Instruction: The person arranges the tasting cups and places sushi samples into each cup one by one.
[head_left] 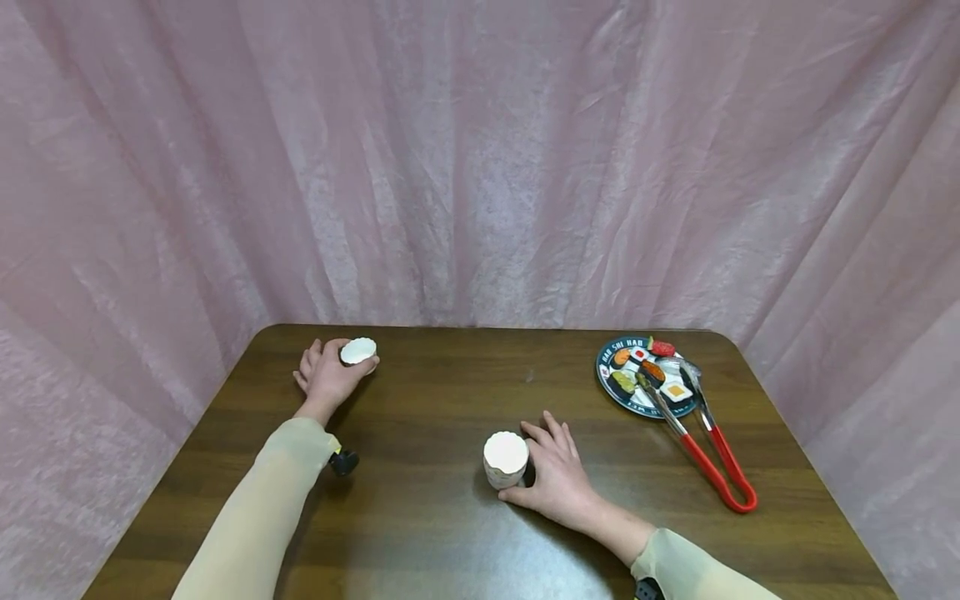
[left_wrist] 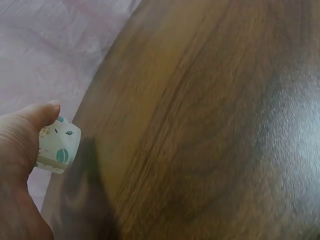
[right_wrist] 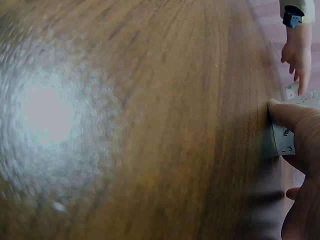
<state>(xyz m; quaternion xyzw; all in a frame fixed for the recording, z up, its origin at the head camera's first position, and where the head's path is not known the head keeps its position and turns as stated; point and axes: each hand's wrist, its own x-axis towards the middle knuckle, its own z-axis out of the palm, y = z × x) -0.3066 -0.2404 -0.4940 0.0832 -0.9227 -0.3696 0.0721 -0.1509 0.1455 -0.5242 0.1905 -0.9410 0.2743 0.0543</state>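
Note:
At the far left of the table, my left hand (head_left: 330, 375) holds a white paper baking cup (head_left: 358, 351) with a scalloped rim, thumb on its near side. Small leaves and a green round motif decorate this cup (left_wrist: 61, 145) in the left wrist view. Nearer the table's middle, my right hand (head_left: 558, 479) grips a second white baking cup (head_left: 505, 458), upright, from its right side. Its thumb lies along the printed wall of that cup (right_wrist: 284, 140) in the right wrist view. My palms hide part of both cups.
On the right, a round dark-rimmed plate (head_left: 609, 392) bears several sushi-like pieces and a strawberry (head_left: 661, 347). Red-handled metal tongs (head_left: 708, 467) rest with their tips on it, handles toward the near right. A pink curtain (head_left: 480, 167) hangs behind the wooden table (head_left: 435, 400).

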